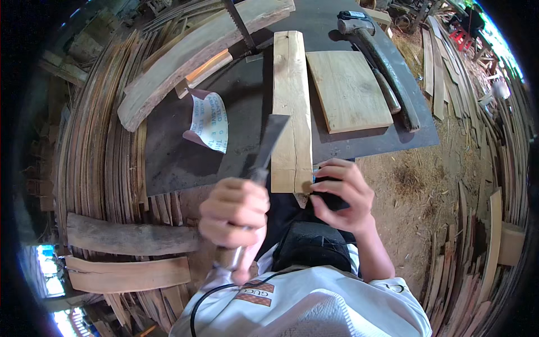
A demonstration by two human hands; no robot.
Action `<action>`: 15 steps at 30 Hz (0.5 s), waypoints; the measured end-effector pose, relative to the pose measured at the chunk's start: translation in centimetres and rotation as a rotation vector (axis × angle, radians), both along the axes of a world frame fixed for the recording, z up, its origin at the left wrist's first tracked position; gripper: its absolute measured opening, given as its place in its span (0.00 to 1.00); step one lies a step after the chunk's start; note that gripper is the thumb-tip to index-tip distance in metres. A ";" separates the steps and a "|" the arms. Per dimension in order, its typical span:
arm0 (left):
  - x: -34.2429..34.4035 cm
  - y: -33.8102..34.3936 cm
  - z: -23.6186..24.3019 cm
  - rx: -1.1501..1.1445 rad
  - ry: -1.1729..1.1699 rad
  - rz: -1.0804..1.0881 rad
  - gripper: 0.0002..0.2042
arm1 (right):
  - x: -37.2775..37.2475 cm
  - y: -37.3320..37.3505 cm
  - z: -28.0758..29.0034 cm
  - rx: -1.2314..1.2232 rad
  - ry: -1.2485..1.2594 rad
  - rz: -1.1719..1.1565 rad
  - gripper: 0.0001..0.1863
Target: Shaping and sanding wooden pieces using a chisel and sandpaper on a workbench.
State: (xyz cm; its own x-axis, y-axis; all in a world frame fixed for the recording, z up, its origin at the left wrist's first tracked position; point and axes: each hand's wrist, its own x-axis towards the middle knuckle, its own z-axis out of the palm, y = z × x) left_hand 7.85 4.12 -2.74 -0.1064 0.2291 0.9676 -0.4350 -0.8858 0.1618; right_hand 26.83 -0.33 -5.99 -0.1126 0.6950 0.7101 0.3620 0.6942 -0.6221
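My left hand, somewhat blurred, grips a chisel; its wide flat blade tilts up to the right, over the left edge of a long pale wooden board. My right hand has bent, separated fingers at that board's lower right edge; whether they touch it is unclear, and a small blue thing behind them is too hidden to name. Right of the long board lies a square wooden board, with a hammer and another long-handled tool beside it. A curled sandpaper sheet lies to the left.
A dark worktable carries a bark-edged plank and an upright saw-toothed blade at the upper left. Stacked slats stand left of it; loose boards and more slats lie along the dirt floor at the right.
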 end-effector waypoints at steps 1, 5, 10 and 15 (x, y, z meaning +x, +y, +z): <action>0.5 0.8 -0.2 -0.044 0.101 -0.054 0.25 | -0.2 0.1 -0.7 0.058 -0.056 0.009 0.16; -0.2 2.6 0.2 -0.073 0.434 -0.102 0.21 | -1.3 0.3 -2.1 0.082 -0.165 0.098 0.16; 0.6 5.4 -0.1 -0.166 0.594 0.143 0.10 | -1.4 0.9 -2.9 0.084 -0.164 0.136 0.15; 1.0 4.9 0.7 -0.192 0.651 0.084 0.08 | -1.4 0.9 -3.6 0.055 -0.096 0.105 0.13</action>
